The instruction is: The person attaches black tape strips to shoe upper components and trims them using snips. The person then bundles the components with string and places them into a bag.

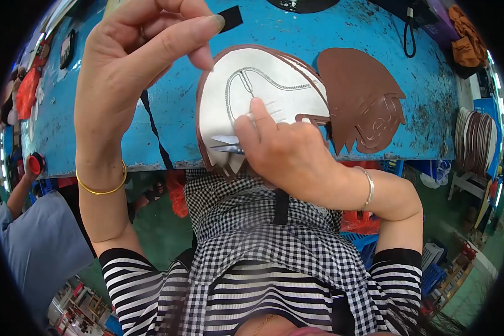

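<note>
My left hand point(145, 59) is raised over the far left part of the blue table point(173, 123), thumb and finger pinching a short black strip point(231, 18). Below it lies a stack of cut pieces with a white piece point(215, 103) on top, marked by a curved stitched line and a small slit. My right hand point(288, 143) rests over this piece, its index finger touching the surface near the slit. Small scissors point(227, 144) stick out of the right hand, blades apart and pointing left. Their handles are hidden in the palm.
Brown pieces point(358, 84) with cut edges lie right of the white one. A long black strap point(154, 126) hangs over the table's front edge. More pieces point(476, 140) are stacked at far right. Another person's hand point(28, 167) is at the left edge, near a red round object point(36, 163).
</note>
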Demonstrator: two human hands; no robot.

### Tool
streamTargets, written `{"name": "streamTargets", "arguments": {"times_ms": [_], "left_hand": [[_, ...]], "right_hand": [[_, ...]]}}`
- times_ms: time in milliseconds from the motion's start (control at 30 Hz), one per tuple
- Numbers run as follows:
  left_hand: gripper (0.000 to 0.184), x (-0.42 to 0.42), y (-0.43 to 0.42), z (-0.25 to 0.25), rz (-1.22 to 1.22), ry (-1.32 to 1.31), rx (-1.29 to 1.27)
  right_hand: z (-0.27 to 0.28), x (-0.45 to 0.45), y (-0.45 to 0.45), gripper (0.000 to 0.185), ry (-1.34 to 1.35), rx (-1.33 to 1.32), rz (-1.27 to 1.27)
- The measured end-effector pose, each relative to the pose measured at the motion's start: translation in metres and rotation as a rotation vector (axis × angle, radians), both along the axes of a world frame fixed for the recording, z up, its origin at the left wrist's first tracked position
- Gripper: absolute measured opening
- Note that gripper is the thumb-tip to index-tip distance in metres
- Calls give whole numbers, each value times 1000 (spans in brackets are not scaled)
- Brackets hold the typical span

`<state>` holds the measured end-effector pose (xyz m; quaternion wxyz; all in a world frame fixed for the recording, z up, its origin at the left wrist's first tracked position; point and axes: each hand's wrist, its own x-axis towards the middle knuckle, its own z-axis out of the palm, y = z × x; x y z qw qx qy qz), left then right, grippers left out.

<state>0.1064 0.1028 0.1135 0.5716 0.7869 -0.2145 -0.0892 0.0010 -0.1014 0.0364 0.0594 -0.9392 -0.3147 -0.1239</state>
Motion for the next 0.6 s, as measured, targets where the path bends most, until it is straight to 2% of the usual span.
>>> {"name": "streamTargets", "arguments": {"times_ms": [100, 133, 167, 200, 267, 333, 400, 467, 533, 600], "left_hand": [[10, -5, 4, 7, -24, -7, -17], [10, -6, 5, 9, -44, -10, -15], [9, -8, 0, 8, -86, -11, -15], [8, -9, -10, 6, -127, -12, -14], [9, -9, -16, 4, -212, 42, 63], [11, -10, -25, -2, -299, 113, 179], [15, -6, -34, -14, -427, 126, 245], [15, -3, -45, -24, -520, 152, 331], [14, -3, -55, -34, -555, 151, 389], [13, -3, -62, -43, -552, 155, 441]], "right_hand": [[5, 28, -22, 21, 198, 303, 44], [7, 38, -34, 18, 354, 479, -43], [-11, 49, -44, 19, 401, 853, -28], [14, 45, -56, 23, 837, 1024, -359], [15, 34, -77, 28, 926, 1416, -510], [5, 13, -108, 32, 777, 1663, -476], [-7, -4, -146, 39, 610, 1657, -496], [-17, -16, -191, 46, 512, 1400, -632], [-25, -18, -225, 42, 449, 1193, -747], [-27, -16, -240, 29, 388, 1136, -813]]}}
